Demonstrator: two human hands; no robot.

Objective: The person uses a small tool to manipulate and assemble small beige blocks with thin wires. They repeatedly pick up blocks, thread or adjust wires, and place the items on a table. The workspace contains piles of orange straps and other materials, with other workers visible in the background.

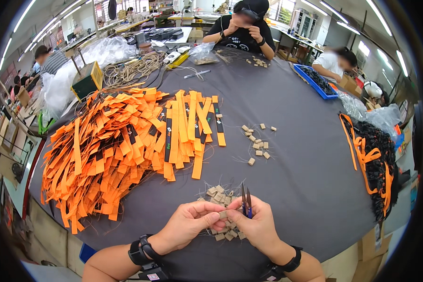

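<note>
My left hand point(190, 223) is closed in a pinch on a small beige fabric tab point(223, 215). My right hand point(258, 225) meets it from the other side, thumb and fingertips at the tab's edge. Tucked in that same hand is a pair of small thread snips point(248, 204), dark blades pointing away from me and a blue handle. Around and beneath both hands lies a heap of similar beige tabs point(219, 237) with loose thin threads. Farther off, a scattered group of beige tabs point(258, 152) with thread tails rests on the dark tabletop point(296, 188).
Left of my hands spreads a large pile of orange strips point(113, 150), some black. Behind it are a yellow-green block point(87, 81), coiled cord point(134, 68) and plastic bags. Black-and-orange pieces point(376, 164) and a blue tray point(316, 81) line the right. A person point(246, 33) works opposite.
</note>
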